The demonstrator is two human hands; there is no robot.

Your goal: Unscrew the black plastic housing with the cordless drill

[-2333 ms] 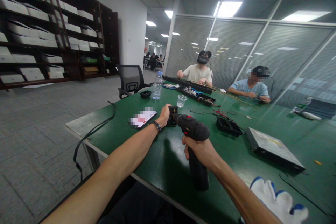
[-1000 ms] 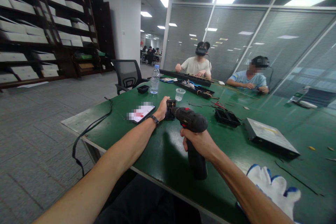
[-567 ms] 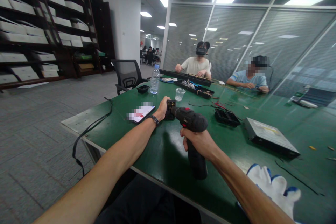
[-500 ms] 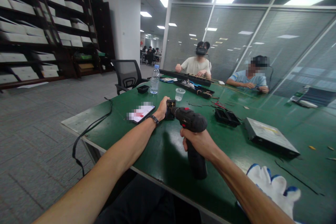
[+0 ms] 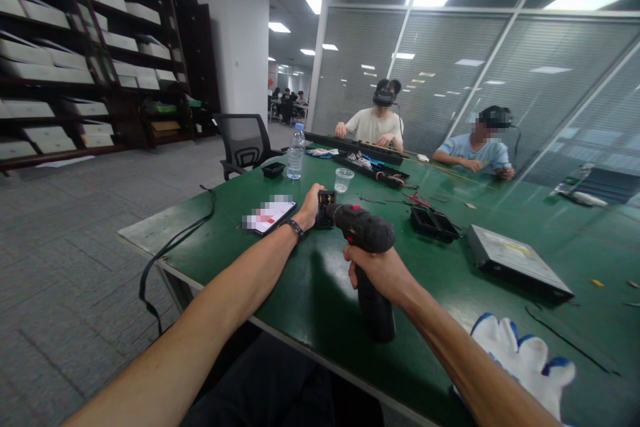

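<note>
My right hand (image 5: 377, 273) is wrapped round the grip of a black cordless drill (image 5: 367, 230) with red buttons. The drill's front end points left, against or very close to a small black part (image 5: 327, 207) with brass-coloured pieces inside; whether the bit touches it I cannot tell. That part is held on edge on the green table by my left hand (image 5: 311, 208), whose fingers close on its left side. A phone (image 5: 273, 215) with a lit screen lies just left of my left wrist.
Behind my hands stand a water bottle (image 5: 296, 153) and a clear plastic cup (image 5: 343, 180). To the right lie a black tray (image 5: 433, 223), a flat metal box (image 5: 517, 260) and white-blue gloves (image 5: 525, 360). Two people sit at the far side by a long black profile (image 5: 350, 145).
Both hands, the drill and the black part keep the same position. The whole view has shifted very slightly.
</note>
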